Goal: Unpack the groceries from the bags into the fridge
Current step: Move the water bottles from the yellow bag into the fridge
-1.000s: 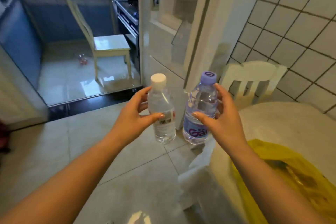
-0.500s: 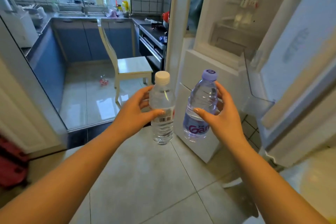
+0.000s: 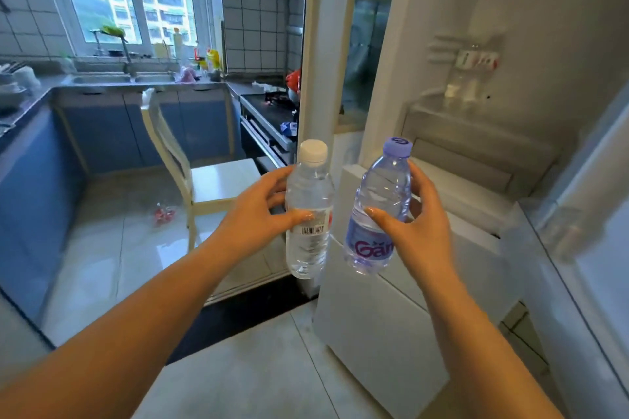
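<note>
My left hand (image 3: 262, 214) grips a clear water bottle with a white cap (image 3: 309, 187) around its middle, holding it upright. My right hand (image 3: 415, 228) grips a bluish water bottle with a purple cap (image 3: 383, 187) and a purple-lettered label, tilted slightly. Both bottles are held side by side in front of the open white fridge (image 3: 493, 85). A shelf inside the fridge holds small blurred containers (image 3: 466, 85). The open fridge door (image 3: 585, 201) stands at the right. No grocery bag is in view.
A white chair (image 3: 211, 180) stands on the glossy kitchen floor beyond a dark threshold strip (image 3: 238, 313). Blue cabinets (image 3: 112, 133) and a sink counter line the back left. A stove (image 3: 269, 112) sits beside the doorframe. A small red thing (image 3: 164, 214) lies on the floor.
My view has swung up from the table and yellow bag toward the open fridge. Both hands still hold the bottles, now closer to the fridge.
</note>
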Action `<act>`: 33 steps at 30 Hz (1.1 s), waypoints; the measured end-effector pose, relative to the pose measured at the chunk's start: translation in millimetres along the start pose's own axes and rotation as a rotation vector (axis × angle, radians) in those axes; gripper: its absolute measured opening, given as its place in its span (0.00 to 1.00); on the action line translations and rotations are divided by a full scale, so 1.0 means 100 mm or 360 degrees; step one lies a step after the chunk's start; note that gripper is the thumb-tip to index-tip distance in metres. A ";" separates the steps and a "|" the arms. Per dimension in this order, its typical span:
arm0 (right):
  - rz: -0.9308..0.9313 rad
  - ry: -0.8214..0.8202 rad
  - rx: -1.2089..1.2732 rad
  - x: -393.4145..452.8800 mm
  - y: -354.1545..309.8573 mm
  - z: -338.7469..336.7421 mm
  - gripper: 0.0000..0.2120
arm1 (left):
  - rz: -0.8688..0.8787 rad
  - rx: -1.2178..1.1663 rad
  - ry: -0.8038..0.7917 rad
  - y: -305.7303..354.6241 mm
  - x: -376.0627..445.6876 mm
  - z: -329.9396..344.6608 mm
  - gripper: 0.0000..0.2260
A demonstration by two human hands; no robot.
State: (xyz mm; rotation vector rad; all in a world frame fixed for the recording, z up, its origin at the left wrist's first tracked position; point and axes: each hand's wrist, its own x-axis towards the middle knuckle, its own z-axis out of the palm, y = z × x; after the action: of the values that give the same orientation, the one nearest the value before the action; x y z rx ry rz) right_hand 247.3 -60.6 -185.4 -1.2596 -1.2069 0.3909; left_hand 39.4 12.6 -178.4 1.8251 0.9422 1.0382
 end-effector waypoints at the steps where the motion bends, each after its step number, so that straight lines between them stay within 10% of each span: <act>1: 0.0012 0.0030 -0.0005 0.18 0.06 0.01 0.34 | 0.0013 -0.0010 -0.0016 -0.02 0.21 0.03 0.27; 20: 0.0008 0.0892 -0.0448 2.91 0.91 -0.82 0.26 | 0.0618 -0.0419 -0.0868 0.14 4.23 1.57 0.30; 33: -0.0101 0.1192 -0.0694 3.98 1.03 -1.83 0.26 | 0.0835 -0.0645 -0.1132 0.83 5.54 2.96 0.31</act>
State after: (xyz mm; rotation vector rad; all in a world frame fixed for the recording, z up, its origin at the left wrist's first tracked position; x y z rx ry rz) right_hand 594.3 196.4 -57.8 -1.5369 -0.6889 -0.3977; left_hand 534.4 382.4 -39.8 1.9033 -0.1713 0.6989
